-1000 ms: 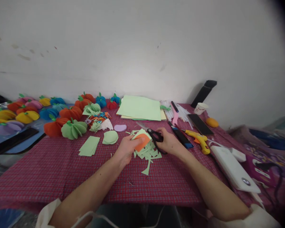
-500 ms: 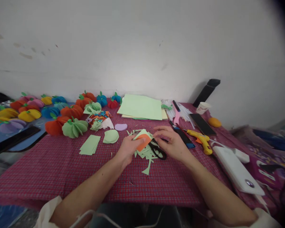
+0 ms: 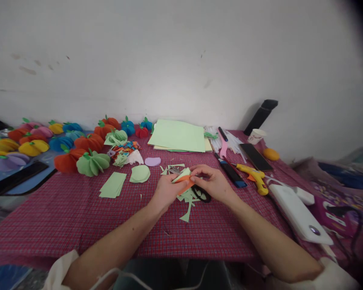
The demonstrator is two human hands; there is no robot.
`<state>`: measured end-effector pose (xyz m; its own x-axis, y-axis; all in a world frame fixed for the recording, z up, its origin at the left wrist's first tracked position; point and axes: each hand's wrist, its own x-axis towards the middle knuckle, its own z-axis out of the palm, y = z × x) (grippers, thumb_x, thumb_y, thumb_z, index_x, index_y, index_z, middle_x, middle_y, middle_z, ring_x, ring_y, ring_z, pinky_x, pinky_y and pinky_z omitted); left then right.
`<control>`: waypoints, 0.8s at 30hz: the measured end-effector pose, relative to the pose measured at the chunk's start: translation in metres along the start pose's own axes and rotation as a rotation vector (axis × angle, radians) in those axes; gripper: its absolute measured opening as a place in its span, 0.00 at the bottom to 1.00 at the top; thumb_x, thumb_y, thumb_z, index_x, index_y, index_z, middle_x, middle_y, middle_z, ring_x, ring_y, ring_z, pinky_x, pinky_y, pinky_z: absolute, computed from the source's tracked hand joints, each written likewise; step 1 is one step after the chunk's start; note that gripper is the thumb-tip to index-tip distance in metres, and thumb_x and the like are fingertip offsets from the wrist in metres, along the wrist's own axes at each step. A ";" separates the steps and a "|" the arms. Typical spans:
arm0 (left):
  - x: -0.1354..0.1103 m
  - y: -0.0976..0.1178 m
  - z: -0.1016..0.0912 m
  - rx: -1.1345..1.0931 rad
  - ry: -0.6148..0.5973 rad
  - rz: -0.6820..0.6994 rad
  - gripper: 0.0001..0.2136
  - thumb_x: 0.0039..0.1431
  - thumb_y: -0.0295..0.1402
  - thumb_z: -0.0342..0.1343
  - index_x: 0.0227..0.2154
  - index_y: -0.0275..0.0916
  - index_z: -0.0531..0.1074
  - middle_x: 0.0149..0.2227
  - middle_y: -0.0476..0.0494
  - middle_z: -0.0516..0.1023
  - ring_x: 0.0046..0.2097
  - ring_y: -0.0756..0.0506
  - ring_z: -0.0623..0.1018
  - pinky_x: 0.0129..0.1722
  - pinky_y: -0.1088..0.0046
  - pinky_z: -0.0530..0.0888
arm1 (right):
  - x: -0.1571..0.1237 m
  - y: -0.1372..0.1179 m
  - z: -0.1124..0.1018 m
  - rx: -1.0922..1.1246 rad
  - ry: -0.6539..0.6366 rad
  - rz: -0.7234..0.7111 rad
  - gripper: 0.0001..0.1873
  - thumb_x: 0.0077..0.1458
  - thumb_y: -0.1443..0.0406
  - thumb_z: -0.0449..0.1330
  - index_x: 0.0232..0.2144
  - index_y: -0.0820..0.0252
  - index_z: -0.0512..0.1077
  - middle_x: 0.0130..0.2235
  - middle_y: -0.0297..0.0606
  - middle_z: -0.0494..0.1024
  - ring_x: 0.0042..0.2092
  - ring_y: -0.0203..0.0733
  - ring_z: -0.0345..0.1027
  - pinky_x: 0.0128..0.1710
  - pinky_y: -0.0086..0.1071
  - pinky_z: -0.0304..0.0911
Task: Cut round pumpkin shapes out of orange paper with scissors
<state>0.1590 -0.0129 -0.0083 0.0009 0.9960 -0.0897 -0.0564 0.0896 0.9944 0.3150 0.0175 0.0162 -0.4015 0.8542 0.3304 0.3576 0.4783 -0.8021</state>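
Note:
My left hand (image 3: 167, 188) grips a small stack of pale green and orange paper pieces (image 3: 184, 182) from the left. On its right side, the fingers of my right hand (image 3: 211, 182) pinch the same stack. Under both hands lies a heap of pale green paper scraps (image 3: 186, 207). Black-handled scissors (image 3: 203, 195) rest on the scraps, partly hidden by my right hand. To the left are a pile of rounded green paper pieces (image 3: 139, 174) and a stack of green paper rectangles (image 3: 112, 185).
Several paper pumpkins (image 3: 92, 163) crowd the left. Green paper sheets (image 3: 178, 135) lie at the back. On the right are a yellow glue gun (image 3: 256, 177), a utility knife (image 3: 233, 173), a dark phone (image 3: 256, 157), a paper cup (image 3: 256, 136) and a white power bank (image 3: 299, 211).
My right hand has moved left onto the paper stack, and its fingers now close on the edge. The stack is tilted more. The view has shifted slightly.

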 end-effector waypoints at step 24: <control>-0.001 -0.003 0.001 0.115 0.009 0.042 0.15 0.39 0.42 0.58 0.25 0.34 0.74 0.19 0.50 0.70 0.21 0.52 0.66 0.21 0.78 0.61 | -0.002 0.001 0.000 0.052 -0.071 0.154 0.07 0.47 0.63 0.55 0.26 0.61 0.71 0.22 0.31 0.68 0.22 0.30 0.56 0.20 0.23 0.52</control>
<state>0.1604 -0.0140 -0.0111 -0.0085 0.9988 -0.0478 0.0587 0.0482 0.9971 0.3157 0.0163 0.0147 -0.4045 0.8992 0.1668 0.3764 0.3299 -0.8658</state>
